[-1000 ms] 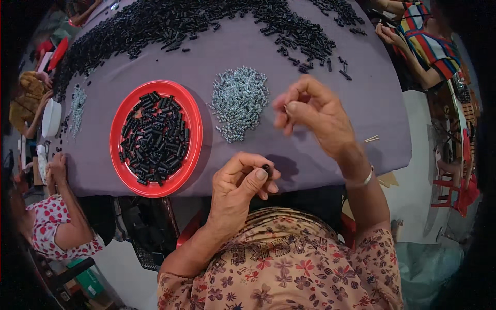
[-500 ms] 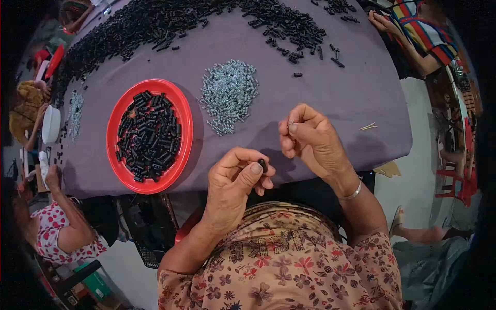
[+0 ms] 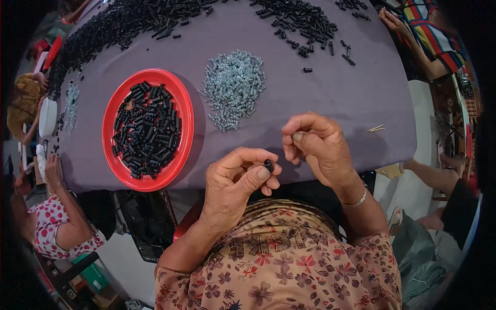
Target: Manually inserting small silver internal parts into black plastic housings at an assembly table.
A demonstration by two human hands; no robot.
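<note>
Between the thumb and fingers of my left hand (image 3: 237,175) is a short black plastic tube (image 3: 268,165), its round end turned up toward my right hand. My right hand (image 3: 320,147) pinches a tiny metal spring (image 3: 294,137), mostly covered by thumb and forefinger. The two hands are close together but apart, above the near edge of the table. Beyond them lies a heap of small silvery springs (image 3: 233,88). Left of that heap stands a red round tray (image 3: 189,129) full of black plastic tubes (image 3: 147,129).
A grey cloth covers the table (image 3: 356,98). Large piles of black parts (image 3: 134,20) stretch along its far side. Two thin gold-coloured sticks (image 3: 376,128) lie at the right. Other people sit around, one in a dotted top (image 3: 62,227) at left; a white container (image 3: 48,117) stands there.
My hands have shifted slightly, the left one a little right, and both still hold their parts. The whole view has moved a little. At the right, a person's leg has come into view.
</note>
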